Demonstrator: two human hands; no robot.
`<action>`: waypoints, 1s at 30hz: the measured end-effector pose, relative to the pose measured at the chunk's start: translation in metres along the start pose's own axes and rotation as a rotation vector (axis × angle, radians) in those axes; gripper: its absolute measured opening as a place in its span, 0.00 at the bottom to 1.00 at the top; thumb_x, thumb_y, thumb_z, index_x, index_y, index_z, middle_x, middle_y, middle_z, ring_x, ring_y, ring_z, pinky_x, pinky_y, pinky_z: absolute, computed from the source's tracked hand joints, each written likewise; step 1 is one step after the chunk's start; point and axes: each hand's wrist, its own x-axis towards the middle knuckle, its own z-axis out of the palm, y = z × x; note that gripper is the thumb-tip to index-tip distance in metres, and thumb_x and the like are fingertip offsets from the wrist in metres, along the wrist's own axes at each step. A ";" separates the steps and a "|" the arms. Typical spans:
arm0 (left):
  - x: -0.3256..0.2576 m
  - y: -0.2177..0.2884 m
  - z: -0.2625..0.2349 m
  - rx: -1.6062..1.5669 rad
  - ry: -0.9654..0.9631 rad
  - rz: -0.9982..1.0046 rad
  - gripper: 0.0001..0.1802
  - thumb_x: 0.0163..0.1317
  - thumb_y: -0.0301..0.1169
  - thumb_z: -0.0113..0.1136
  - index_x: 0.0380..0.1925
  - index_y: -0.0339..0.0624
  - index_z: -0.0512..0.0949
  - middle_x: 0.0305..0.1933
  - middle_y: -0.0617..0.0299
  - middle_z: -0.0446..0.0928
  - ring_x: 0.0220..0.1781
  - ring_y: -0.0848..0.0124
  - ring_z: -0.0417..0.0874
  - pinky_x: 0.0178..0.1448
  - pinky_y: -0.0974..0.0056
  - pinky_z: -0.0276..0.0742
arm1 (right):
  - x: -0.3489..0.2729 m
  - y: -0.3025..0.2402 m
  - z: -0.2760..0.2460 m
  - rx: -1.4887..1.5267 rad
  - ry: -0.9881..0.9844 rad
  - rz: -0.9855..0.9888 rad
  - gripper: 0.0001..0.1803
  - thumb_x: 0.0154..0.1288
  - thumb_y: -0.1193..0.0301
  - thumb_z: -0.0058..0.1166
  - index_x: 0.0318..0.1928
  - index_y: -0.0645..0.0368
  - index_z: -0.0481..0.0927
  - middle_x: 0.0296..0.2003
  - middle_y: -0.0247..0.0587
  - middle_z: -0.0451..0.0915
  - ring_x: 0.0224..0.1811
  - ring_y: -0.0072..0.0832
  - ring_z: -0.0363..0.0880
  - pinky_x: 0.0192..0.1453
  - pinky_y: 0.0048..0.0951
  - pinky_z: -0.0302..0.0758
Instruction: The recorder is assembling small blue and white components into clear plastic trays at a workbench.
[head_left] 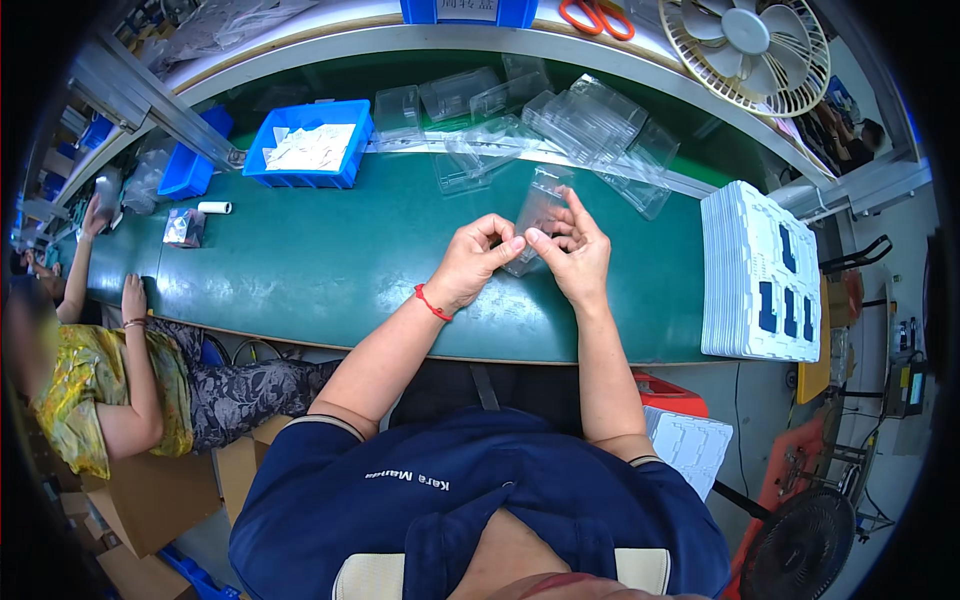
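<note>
Clear plastic case (537,212), apparently between both hands

A factory packing line: green conveyor belt (330,260), blue parts bins (308,145), stacked white trays (760,275), seated co-worker (110,390).

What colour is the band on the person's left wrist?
Red: a thin band on the left wrist, shown best in the head view.

clear blister packs (560,125) — belt's far side | white label (467,8) — blue bin
</note>
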 end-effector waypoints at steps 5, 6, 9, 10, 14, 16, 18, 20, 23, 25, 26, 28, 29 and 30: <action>-0.003 -0.004 -0.006 -0.212 0.006 -0.135 0.05 0.63 0.29 0.60 0.31 0.42 0.73 0.34 0.67 0.74 0.36 0.77 0.76 0.47 0.62 0.78 | -0.006 -0.013 -0.008 0.208 0.027 0.257 0.43 0.48 0.70 0.72 0.62 0.73 0.64 0.45 0.54 0.77 0.40 0.24 0.77 0.41 0.23 0.77; -0.005 -0.005 -0.007 -0.224 0.017 -0.165 0.05 0.64 0.29 0.59 0.32 0.42 0.73 0.34 0.66 0.74 0.37 0.75 0.76 0.49 0.58 0.79 | -0.008 -0.017 -0.013 0.209 0.024 0.255 0.43 0.48 0.70 0.72 0.62 0.73 0.64 0.45 0.54 0.77 0.40 0.24 0.77 0.41 0.23 0.77; -0.007 -0.004 -0.008 -0.230 0.024 -0.187 0.05 0.65 0.30 0.57 0.33 0.41 0.73 0.35 0.64 0.74 0.38 0.73 0.77 0.51 0.54 0.80 | -0.020 -0.036 -0.035 -0.219 0.091 0.251 0.44 0.47 0.62 0.71 0.61 0.72 0.67 0.45 0.55 0.78 0.41 0.28 0.79 0.42 0.27 0.78; -0.007 -0.004 -0.008 -0.224 0.025 -0.181 0.05 0.66 0.30 0.56 0.34 0.41 0.73 0.35 0.64 0.74 0.38 0.73 0.77 0.50 0.54 0.80 | -0.022 -0.044 -0.044 -0.527 0.127 0.210 0.45 0.45 0.57 0.70 0.59 0.74 0.68 0.43 0.59 0.79 0.41 0.33 0.81 0.43 0.32 0.78; -0.008 0.002 -0.004 -0.182 0.036 -0.149 0.05 0.66 0.30 0.55 0.35 0.40 0.73 0.36 0.64 0.74 0.40 0.75 0.77 0.51 0.58 0.80 | -0.034 -0.031 -0.072 -1.049 0.117 0.247 0.43 0.47 0.52 0.67 0.58 0.69 0.72 0.46 0.64 0.77 0.46 0.49 0.78 0.51 0.44 0.74; -0.010 0.002 -0.004 -0.170 0.039 -0.135 0.05 0.66 0.29 0.55 0.35 0.40 0.74 0.37 0.65 0.74 0.40 0.75 0.77 0.51 0.60 0.80 | -0.039 -0.033 -0.050 -1.392 0.253 -0.185 0.40 0.47 0.49 0.66 0.55 0.65 0.75 0.53 0.66 0.70 0.55 0.55 0.70 0.57 0.48 0.68; -0.013 0.002 -0.008 -0.152 0.045 -0.123 0.05 0.66 0.29 0.55 0.36 0.39 0.74 0.37 0.65 0.74 0.40 0.76 0.77 0.50 0.62 0.80 | -0.034 -0.040 -0.016 -1.038 0.191 -0.242 0.43 0.47 0.49 0.67 0.59 0.63 0.71 0.57 0.67 0.66 0.60 0.56 0.65 0.61 0.49 0.64; -0.011 0.000 -0.010 -0.040 -0.067 -0.107 0.05 0.65 0.28 0.56 0.36 0.39 0.74 0.37 0.65 0.75 0.40 0.76 0.78 0.49 0.65 0.79 | -0.027 -0.029 0.006 -0.675 0.100 -0.178 0.44 0.48 0.54 0.69 0.63 0.62 0.66 0.53 0.63 0.70 0.53 0.47 0.73 0.54 0.43 0.72; -0.010 -0.001 -0.006 -0.067 -0.062 -0.084 0.04 0.64 0.28 0.57 0.36 0.39 0.75 0.37 0.65 0.76 0.40 0.75 0.78 0.50 0.66 0.79 | -0.018 -0.022 0.018 -0.229 0.049 0.133 0.44 0.51 0.60 0.69 0.64 0.64 0.63 0.49 0.56 0.75 0.43 0.33 0.79 0.42 0.32 0.77; -0.013 -0.001 -0.011 -0.100 -0.047 -0.082 0.04 0.64 0.28 0.58 0.36 0.40 0.75 0.36 0.64 0.76 0.40 0.74 0.78 0.50 0.65 0.79 | -0.016 -0.018 0.016 -0.162 0.064 0.136 0.43 0.52 0.62 0.68 0.65 0.64 0.63 0.48 0.54 0.76 0.39 0.29 0.79 0.38 0.27 0.77; -0.014 0.001 -0.014 -0.160 0.002 -0.118 0.04 0.64 0.27 0.57 0.36 0.40 0.75 0.36 0.64 0.76 0.40 0.74 0.79 0.49 0.63 0.80 | -0.016 -0.015 0.012 -0.105 0.087 0.138 0.42 0.53 0.64 0.67 0.65 0.65 0.62 0.46 0.52 0.77 0.36 0.25 0.79 0.35 0.23 0.77; -0.015 0.004 -0.016 -0.227 0.036 -0.158 0.04 0.64 0.27 0.57 0.36 0.40 0.75 0.35 0.64 0.75 0.40 0.73 0.79 0.48 0.62 0.80 | -0.014 -0.013 -0.007 -0.034 0.067 0.206 0.41 0.54 0.67 0.67 0.65 0.64 0.62 0.47 0.55 0.75 0.36 0.25 0.80 0.35 0.24 0.78; -0.019 0.007 -0.022 -0.182 0.074 -0.198 0.04 0.64 0.27 0.57 0.36 0.40 0.75 0.35 0.64 0.75 0.39 0.72 0.79 0.47 0.60 0.81 | -0.016 -0.011 -0.014 -0.050 0.050 0.204 0.41 0.53 0.66 0.68 0.65 0.64 0.62 0.48 0.56 0.75 0.36 0.25 0.80 0.35 0.24 0.78; -0.025 0.012 -0.026 -0.133 0.115 -0.237 0.04 0.64 0.27 0.57 0.36 0.40 0.75 0.35 0.63 0.75 0.39 0.71 0.79 0.46 0.59 0.82 | -0.019 -0.010 -0.018 -0.062 0.031 0.202 0.42 0.53 0.66 0.68 0.65 0.64 0.62 0.48 0.56 0.75 0.35 0.25 0.80 0.35 0.24 0.78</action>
